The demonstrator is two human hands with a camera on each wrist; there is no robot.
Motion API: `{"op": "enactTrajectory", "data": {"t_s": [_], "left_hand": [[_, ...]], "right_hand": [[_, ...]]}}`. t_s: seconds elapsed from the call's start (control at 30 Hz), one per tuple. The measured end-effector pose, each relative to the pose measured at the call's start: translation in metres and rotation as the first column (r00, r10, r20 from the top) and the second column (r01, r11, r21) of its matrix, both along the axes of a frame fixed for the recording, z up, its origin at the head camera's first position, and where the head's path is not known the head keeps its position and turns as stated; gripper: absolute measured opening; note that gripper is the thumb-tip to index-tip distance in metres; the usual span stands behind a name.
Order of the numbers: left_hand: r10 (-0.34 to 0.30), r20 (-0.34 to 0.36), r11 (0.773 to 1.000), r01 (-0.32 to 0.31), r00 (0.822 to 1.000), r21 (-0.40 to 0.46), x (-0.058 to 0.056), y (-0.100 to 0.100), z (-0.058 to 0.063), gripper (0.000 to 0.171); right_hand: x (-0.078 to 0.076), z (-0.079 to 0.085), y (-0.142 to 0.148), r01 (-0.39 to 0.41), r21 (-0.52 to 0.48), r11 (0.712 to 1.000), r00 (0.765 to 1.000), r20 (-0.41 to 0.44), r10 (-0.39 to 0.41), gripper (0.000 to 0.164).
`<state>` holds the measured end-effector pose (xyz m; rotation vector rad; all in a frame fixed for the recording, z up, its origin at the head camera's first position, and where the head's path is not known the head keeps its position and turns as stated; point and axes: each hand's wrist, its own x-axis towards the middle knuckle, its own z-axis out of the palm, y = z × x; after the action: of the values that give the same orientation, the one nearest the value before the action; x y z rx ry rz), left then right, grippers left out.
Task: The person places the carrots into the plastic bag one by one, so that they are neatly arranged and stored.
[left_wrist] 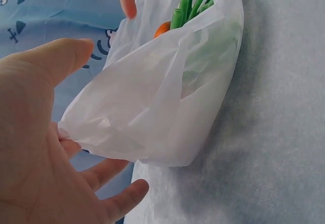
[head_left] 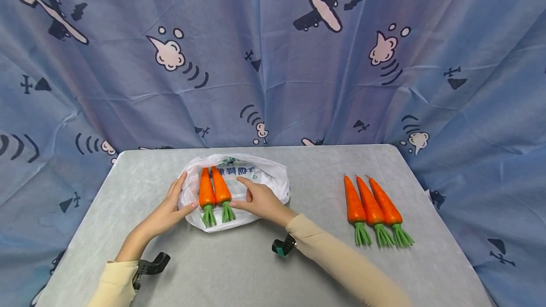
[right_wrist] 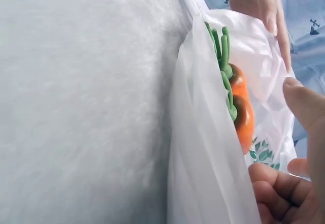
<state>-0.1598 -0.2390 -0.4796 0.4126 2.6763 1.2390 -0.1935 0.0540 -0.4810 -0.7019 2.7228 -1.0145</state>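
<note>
A white plastic bag (head_left: 273, 179) lies with its mouth spread. Inside are two orange carrots with green stalks, the left carrot (head_left: 206, 188) and the right carrot (head_left: 221, 186), side by side. My left hand (head_left: 170, 210) touches the bag's left side, its thumb apart from the fingers, which are partly hidden behind the plastic in the left wrist view. My right hand (head_left: 262, 200) is over the bag's right part, beside the right carrot. Its thumb and index finger stand apart with nothing between them; the other fingers are bent in the right wrist view.
Three more carrots (head_left: 372, 210) lie in a row on the right of the grey table (head_left: 315, 269), stalks toward me. A blue patterned curtain (head_left: 273, 60) hangs behind the table. Each wrist wears a dark camera band (head_left: 149, 265).
</note>
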Motion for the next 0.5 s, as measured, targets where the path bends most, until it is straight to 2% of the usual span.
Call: {"op": "enactTrajectory", "data": {"t_s": [0.27, 0.5], "left_hand": [[-0.006, -0.022, 1.000, 0.007, 1.000, 0.012, -0.001, 0.001, -0.002, 0.095], [-0.008, -0.022, 1.000, 0.008, 1.000, 0.011, 0.000, 0.002, 0.001, 0.094]], "right_hand": [[0.022, 0.010, 0.042, 0.030, -0.103, 0.994, 0.999, -0.031, -0.034, 0.072], [0.036, 0.015, 0.086, 0.099, -0.124, 0.987, 0.993, -0.050, -0.106, 0.070]]}}
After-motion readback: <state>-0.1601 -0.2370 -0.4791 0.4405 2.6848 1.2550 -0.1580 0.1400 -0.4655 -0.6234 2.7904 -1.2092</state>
